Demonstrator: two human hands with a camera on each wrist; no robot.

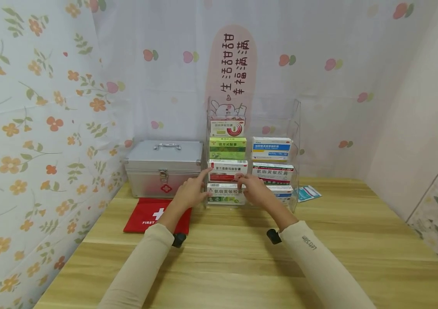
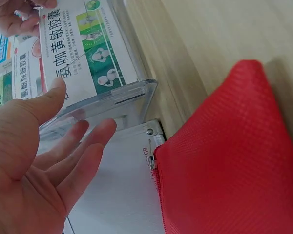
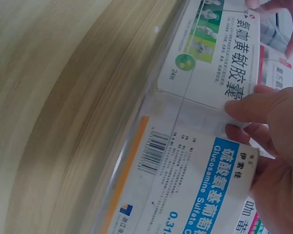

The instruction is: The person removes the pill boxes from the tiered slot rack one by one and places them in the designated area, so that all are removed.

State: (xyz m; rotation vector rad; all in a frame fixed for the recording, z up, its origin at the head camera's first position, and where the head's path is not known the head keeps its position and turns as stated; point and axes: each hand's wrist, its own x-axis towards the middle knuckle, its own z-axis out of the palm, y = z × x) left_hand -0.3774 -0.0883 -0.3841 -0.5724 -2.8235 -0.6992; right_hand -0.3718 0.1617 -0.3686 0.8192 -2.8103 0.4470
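Note:
A clear tiered rack (image 1: 295,128) holds several medicine boxes in two columns. My left hand (image 1: 191,192) is at the rack's left side, its fingers spread and its thumb at the left end of the bottom-left white and green medicine box (image 1: 224,195). In the left wrist view, the same left hand (image 2: 44,156) has nothing in its palm. My right hand (image 3: 278,131) pinches that medicine box (image 3: 210,58) at its upper right corner, thumb in front and fingers curled beside it. A red and white box (image 1: 226,171) stands one tier above, behind the fingers.
A silver first-aid case (image 1: 164,163) stands left of the rack, with a red first-aid pouch (image 1: 141,216) in front. A blue glucosamine box (image 3: 185,190) sits in the bottom right slot. A small teal packet (image 1: 308,193) lies right of the rack.

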